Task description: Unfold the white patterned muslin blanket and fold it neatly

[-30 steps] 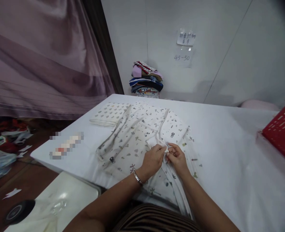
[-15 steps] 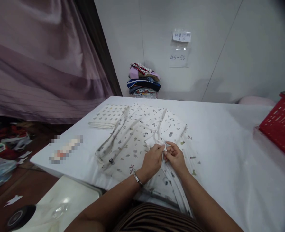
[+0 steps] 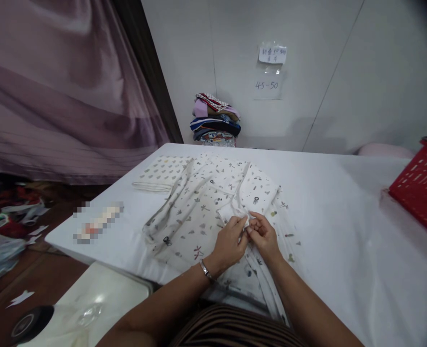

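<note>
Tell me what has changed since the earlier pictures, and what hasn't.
Very little: the view has turned slightly to the right, and the fingers of the left hand have shifted a little at the white edge of the patterned cloth. Nothing was visibly let go; the left hand and right hand still pinch that edge. The folded cloth, clothes stack and red basket stayed put.

The pinched part of the printed fabric [image 3: 202, 205] is mostly covered by the left hand [image 3: 231, 241] and the right hand [image 3: 264, 237]. The right side of the folded cloth [image 3: 162, 169] is hidden by the fabric, and a long item [image 3: 100, 222] at the left is blurred into blocks, while the red basket [image 3: 421, 185] is cut off by the right edge.
</note>
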Available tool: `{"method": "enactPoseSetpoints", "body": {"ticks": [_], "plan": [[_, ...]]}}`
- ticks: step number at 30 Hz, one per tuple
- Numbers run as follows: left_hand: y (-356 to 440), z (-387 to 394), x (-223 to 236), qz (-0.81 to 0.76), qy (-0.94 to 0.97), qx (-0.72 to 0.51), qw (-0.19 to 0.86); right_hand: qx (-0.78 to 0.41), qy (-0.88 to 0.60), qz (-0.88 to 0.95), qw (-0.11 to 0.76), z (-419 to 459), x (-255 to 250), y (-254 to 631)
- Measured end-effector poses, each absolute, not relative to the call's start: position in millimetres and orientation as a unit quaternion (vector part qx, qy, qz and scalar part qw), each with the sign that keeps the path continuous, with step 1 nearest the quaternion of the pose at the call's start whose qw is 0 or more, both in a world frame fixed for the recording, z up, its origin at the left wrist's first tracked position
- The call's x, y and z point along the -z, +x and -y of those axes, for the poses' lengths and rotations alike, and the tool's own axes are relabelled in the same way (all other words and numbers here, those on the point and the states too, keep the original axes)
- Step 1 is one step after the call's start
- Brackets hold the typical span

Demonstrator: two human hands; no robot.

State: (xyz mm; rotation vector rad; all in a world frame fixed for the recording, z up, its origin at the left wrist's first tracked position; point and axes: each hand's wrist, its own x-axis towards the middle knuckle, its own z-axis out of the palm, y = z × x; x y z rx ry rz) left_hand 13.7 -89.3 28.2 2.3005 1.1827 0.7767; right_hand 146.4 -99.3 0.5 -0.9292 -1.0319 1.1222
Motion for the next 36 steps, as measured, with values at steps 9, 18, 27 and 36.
{"method": "enactPoseSetpoints", "body": {"ticks": [9,18,27,36], "plan": [[17,85,-23,-0.436,0.824,-0.29,0.217,-0.426,-0.445,0.491,0.616,97,8,149],[19,86,-26,-0.401,0.831,-0.291,0.254,-0.346,-0.488,0.532,0.598,95,8,151],[19,86,-26,-0.421,0.807,-0.332,0.246,-0.354,-0.486,0.55,0.58,93,15,149],[27,92,-25,-0.43,0.776,-0.362,0.287,-0.313,-0.541,0.592,0.509,98,10,152]]}}
